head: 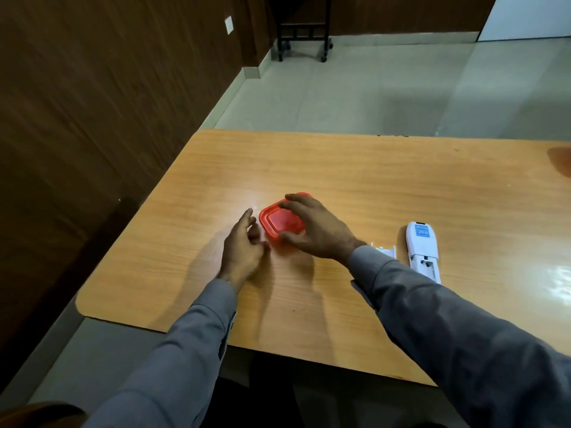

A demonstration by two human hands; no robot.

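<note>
A small red square plastic container (279,223) with its lid on sits near the middle of the wooden table (401,186). My right hand (318,230) reaches over it from the right, with its fingers on the far edge and its thumb at the near edge, gripping it. My left hand (244,245) hovers just left of the container, fingers loosely spread, holding nothing. A white remote control (423,251) lies face down to the right with its battery bay uncovered. Its small white cover (384,251) lies beside it, partly hidden by my right sleeve.
The table's left edge runs close to a dark wood-panelled wall (92,118). A black wheeled stand (304,38) is on the tiled floor at the far end. A reddish-brown shape (560,160) shows at the table's right edge.
</note>
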